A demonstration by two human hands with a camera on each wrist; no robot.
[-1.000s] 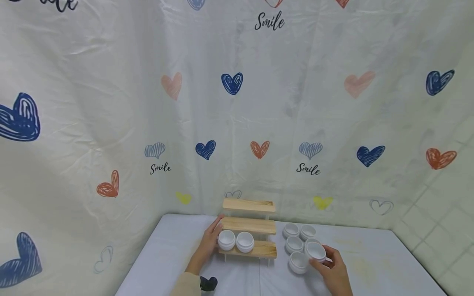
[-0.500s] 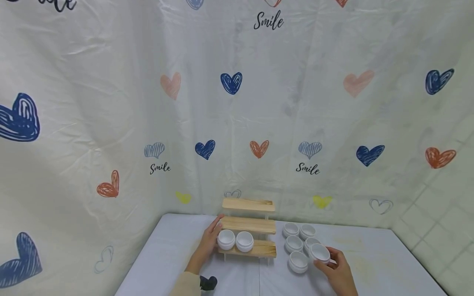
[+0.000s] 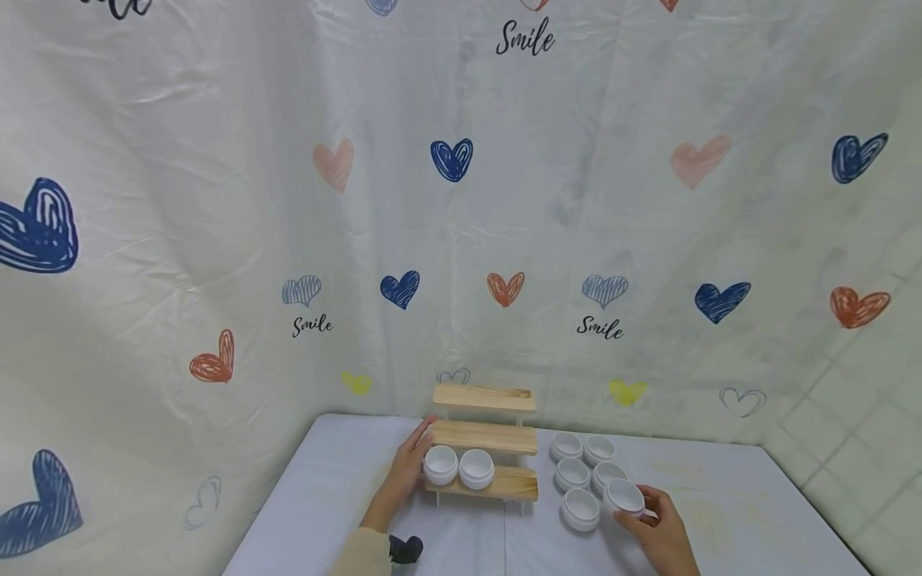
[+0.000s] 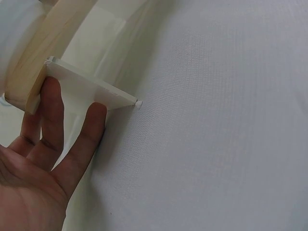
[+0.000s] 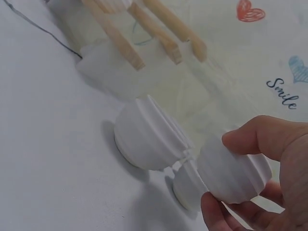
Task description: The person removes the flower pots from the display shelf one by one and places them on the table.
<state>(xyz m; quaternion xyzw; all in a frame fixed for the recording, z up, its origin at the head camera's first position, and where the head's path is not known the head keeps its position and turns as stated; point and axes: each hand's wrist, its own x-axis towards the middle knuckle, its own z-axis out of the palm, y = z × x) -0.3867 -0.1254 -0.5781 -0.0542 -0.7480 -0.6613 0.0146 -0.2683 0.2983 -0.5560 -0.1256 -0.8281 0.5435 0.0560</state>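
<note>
In head view we see R hand [image 3: 664,530], lower right, fingers clamped on white cup [image 3: 623,497]; L hand [image 3: 406,470], lower ctr, fingers apart, prob. touching wooden stand [image 3: 484,438].

In the head view, the curtain [image 3: 547,228] bears "Smile" [image 3: 525,37] near 12 o'clock and again near 9 and 3; a word [image 3: 115,9] near 10 is cut off. The right wrist view shows "Smile" near 3.

Right fingers [image 3: 657,499] pinch a white cup [image 3: 623,498] beside five others [image 3: 580,510].
</note>
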